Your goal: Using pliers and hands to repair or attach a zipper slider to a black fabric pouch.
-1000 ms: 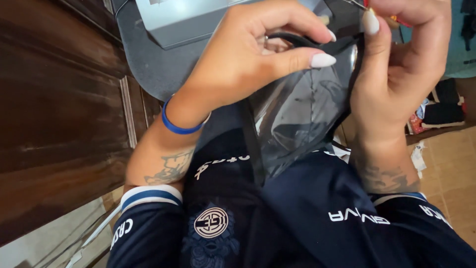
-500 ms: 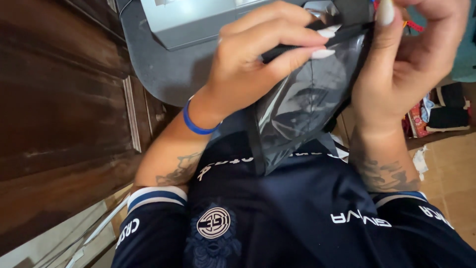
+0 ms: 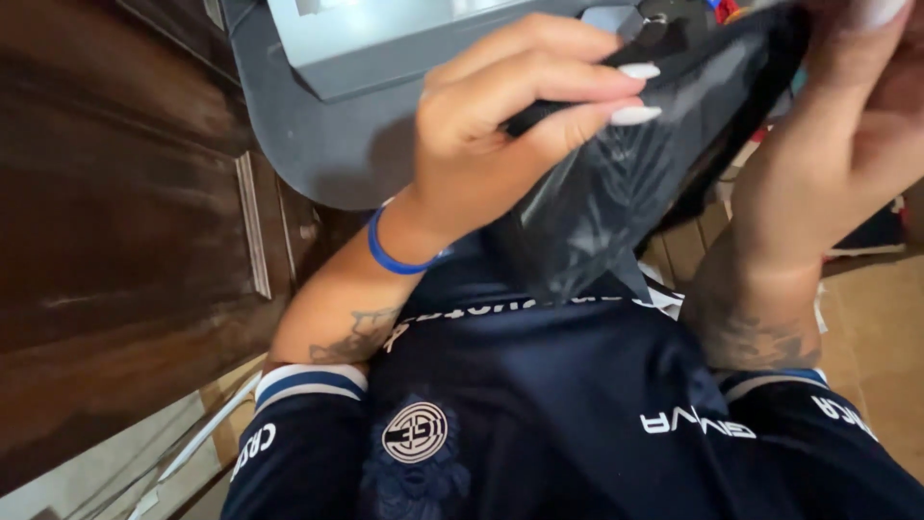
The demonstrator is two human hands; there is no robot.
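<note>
1. A dark, semi-clear plastic bag [image 3: 616, 193] is held up close to the chest, between the two hands, in the upper right of the scene.
2. The left hand [image 3: 500, 135] is closed on the bag's upper edge: the rim is pinched between the thumb and the long-nailed fingers [image 3: 577, 67], seemingly so that the mouth is kept taut on that side.
3. The right hand [image 3: 847, 125] is raised at the far right, partly cut off by the frame. It lies against the bag's other side and appears to grip it, but its fingertips are out of view, so how it is closed cannot be told.
4. The bag hangs slack below the two grips, its lower end resting just above the dark navy sports shirt [image 3: 539, 414] worn by the person; what it holds cannot be made out.
5. A blue band [image 3: 385, 255] is worn around the left wrist.
6. Behind the hands, a rounded grey tabletop [image 3: 327, 144] is seen, with a pale grey box-shaped device [image 3: 385, 39] standing on it.
7. To the left, dark brown wooden panelling [image 3: 115, 241] fills the scene; at the far right a tan floor [image 3: 876, 327] is visible.
</note>
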